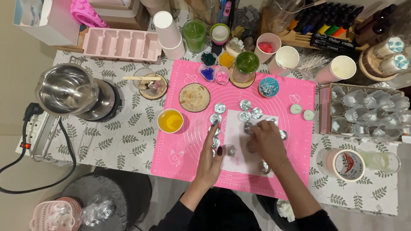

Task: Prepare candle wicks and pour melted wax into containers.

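Both my hands rest on a white sheet [234, 145] laid on a pink silicone mat [188, 141]. My left hand [212, 156] lies flat, fingers stretched along a column of small silver foil cups [215, 118] at the sheet's left edge. My right hand [266, 139] is curled over more silver cups [245, 116] on the sheet, fingertips touching one; whether it grips it is hidden. A few more cups sit above the sheet, such as one [220, 107].
A yellow-filled cup [170, 121], a wooden disc [194, 97], green jar candles [247, 64], paper cups [168, 34], a steel melting pot [70, 90], a tape roll [346, 164] and a box of foil cups [368, 113] surround the mat. Two tealights [302, 112] lie right.
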